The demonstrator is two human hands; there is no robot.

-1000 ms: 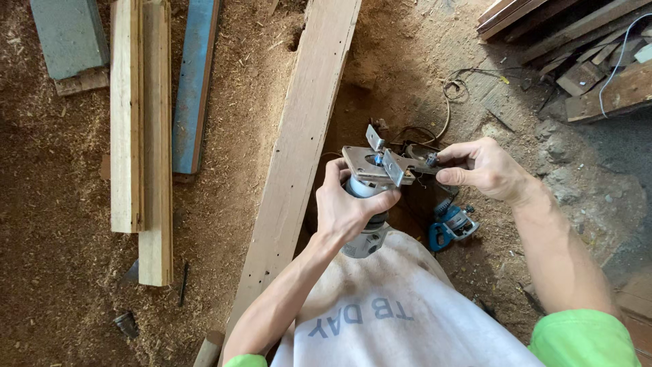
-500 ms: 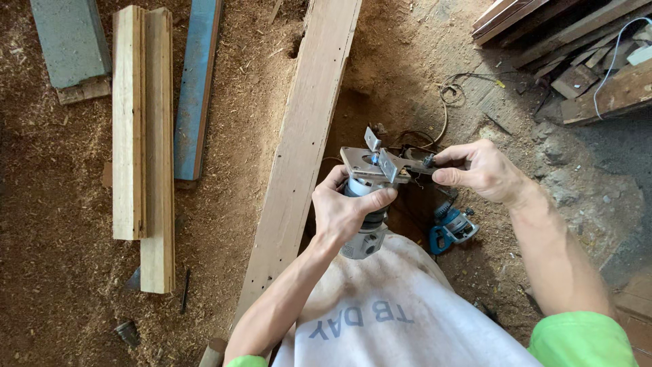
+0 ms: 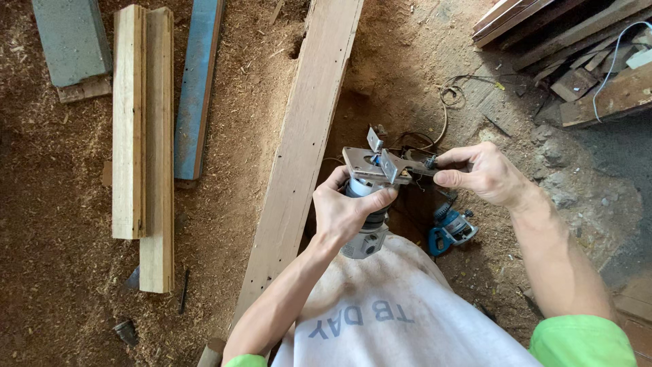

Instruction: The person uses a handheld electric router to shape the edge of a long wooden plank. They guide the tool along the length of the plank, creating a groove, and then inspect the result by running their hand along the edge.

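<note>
Item: hand-held trim router (image 3: pixel 365 224), grey and white body, held base-up over the person's lap, above a sawdust floor (image 3: pixel 61 272).

Left hand (image 3: pixel 348 211): wrapped closed around the router body, thumb across the front, steadying it.

Right hand (image 3: pixel 483 175): fingers pinched narrow on a slim dark tool (image 3: pixel 424 165), probably a small wrench or key, though the view is too small to be sure. Its tip meets the flat metal base plate (image 3: pixel 370 165) near the upright guide tabs.

Step in hand, as judged: adjustment at the base or collet end, with the tool engaged and the body braced against turning. The next move looks to call for a firm counter-hold from the left hand and a short, controlled swing of the right wrist, keeping the tool seated so it does not slip off the fitting.

Edges: the base plate's corners and raised tabs stand close to the left thumb and the right fingertips.

Room: open space lies to the person's right, above a blue power tool (image 3: pixel 449 230) lying on the floor beside the knee. A long plank (image 3: pixel 302 149) runs just beside the left forearm and limits swing on that side. A tangled cord (image 3: pixel 451 92) lies on the floor beyond the hands. Stacked pale boards (image 3: pixel 139 136) and a blue board (image 3: pixel 197 88) lie well apart to the left; scrap timber (image 3: pixel 584 75) is piled at the upper right.
</note>
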